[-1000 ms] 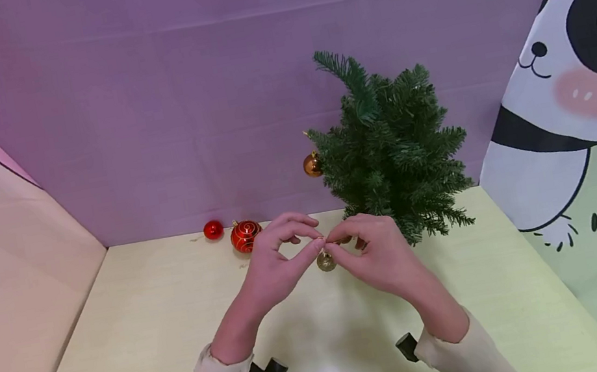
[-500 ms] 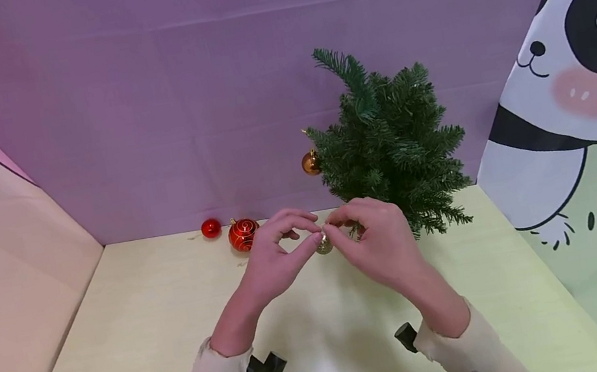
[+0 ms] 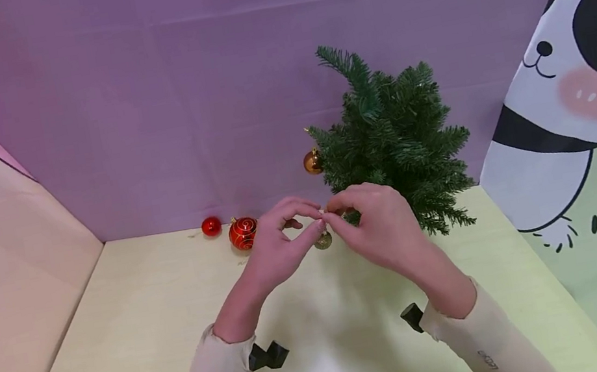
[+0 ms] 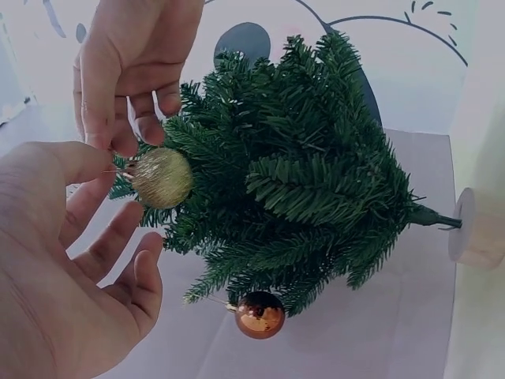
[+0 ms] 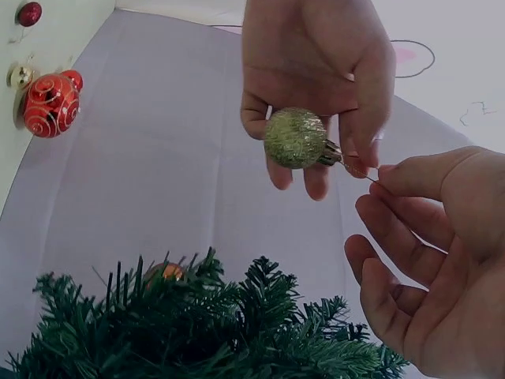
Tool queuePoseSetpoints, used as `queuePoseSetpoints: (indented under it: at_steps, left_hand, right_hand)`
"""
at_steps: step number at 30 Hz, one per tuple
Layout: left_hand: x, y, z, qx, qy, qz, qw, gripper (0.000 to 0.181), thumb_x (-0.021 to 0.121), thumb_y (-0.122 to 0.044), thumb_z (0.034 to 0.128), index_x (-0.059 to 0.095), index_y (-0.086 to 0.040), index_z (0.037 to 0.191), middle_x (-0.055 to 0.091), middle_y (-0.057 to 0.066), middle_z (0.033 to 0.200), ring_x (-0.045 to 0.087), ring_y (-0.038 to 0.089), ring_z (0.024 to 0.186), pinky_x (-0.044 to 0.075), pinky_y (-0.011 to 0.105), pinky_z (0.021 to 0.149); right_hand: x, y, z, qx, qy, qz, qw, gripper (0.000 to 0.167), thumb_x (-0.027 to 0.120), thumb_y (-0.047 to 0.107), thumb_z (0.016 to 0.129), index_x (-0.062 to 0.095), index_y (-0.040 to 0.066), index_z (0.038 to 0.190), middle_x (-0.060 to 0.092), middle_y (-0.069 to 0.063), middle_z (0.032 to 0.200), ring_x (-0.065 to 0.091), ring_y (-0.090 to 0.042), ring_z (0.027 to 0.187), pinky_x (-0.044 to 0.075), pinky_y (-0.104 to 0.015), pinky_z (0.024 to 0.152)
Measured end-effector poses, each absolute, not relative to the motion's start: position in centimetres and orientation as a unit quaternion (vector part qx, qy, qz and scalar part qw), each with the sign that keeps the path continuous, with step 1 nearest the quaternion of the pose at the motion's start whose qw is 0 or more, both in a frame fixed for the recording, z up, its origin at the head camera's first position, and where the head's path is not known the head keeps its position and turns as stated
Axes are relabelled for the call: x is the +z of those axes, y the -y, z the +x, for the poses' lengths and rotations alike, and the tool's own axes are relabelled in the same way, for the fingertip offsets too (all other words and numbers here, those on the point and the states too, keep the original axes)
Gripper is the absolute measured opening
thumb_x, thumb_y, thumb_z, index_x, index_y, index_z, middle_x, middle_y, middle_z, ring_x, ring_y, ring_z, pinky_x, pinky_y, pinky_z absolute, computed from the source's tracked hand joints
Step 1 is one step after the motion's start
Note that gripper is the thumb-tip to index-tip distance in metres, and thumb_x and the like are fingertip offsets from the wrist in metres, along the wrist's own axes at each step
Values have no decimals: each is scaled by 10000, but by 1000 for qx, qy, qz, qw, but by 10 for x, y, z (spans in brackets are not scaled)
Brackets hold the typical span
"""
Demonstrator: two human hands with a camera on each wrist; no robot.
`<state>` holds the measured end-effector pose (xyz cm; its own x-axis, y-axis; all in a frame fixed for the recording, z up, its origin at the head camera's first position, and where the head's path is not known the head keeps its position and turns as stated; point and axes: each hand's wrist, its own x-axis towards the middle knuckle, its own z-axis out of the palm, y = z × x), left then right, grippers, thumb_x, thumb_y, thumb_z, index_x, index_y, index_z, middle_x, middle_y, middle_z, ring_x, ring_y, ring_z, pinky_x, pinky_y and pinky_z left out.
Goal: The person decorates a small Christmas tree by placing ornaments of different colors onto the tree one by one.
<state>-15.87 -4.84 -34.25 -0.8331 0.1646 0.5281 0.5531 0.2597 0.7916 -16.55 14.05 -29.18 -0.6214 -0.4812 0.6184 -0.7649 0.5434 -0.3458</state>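
Observation:
A small glittery gold bauble [image 3: 323, 240] hangs from a thin thread between the two hands. My left hand [image 3: 285, 247] and right hand [image 3: 383, 221] meet fingertip to fingertip above it, each pinching the thread with thumb and forefinger. In the right wrist view the thread runs from the metal cap of the gold bauble [image 5: 295, 138] to the right fingertips. Just behind and to the right stands a small artificial Christmas tree [image 3: 394, 137]. A shiny copper bauble [image 3: 313, 162] hangs at its left side. The bauble being held is apart from the branches in the right wrist view.
On the table [image 3: 139, 331], at the back left, lie a small red bauble [image 3: 211, 227] and a larger red swirl-patterned bauble [image 3: 243, 233]. The right wrist view also shows a small gold bauble [image 5: 21, 76] there. A purple backdrop [image 3: 131, 108] rises behind; printed panels flank the table.
Both hands have moved forward, up in the head view, with the gold bauble between them. The tree and the other baubles stay where they were.

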Motion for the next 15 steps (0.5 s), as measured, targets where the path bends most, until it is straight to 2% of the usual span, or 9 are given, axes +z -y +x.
queuePoseSetpoints:
  at_steps: [8,12,15]
  left_hand:
    - [-333,47,-169,-530,787,-244,203,52,710,-129,892,734,-119,938,644,-30,1077,584,116,995,486,379,790]
    - [-330,48,-174,-521,791,-239,215,49,706,-136,894,735,-117,929,645,-26,1070,585,118,985,499,408,786]
    - [-327,49,-177,-517,795,-231,215,52,700,-141,900,737,-118,927,645,-21,1066,581,122,993,509,421,780]
  right_hand:
    - [-286,-144,-174,297,853,364,225,68,729,161,872,757,104,895,707,15,860,653,-144,787,513,-293,660]
    - [-286,-144,-176,301,855,355,228,75,734,169,868,758,100,886,706,15,838,647,-138,768,509,-305,636]
    - [-288,-143,-178,300,853,345,252,73,728,165,866,757,98,869,703,13,825,639,-146,758,504,-316,624]
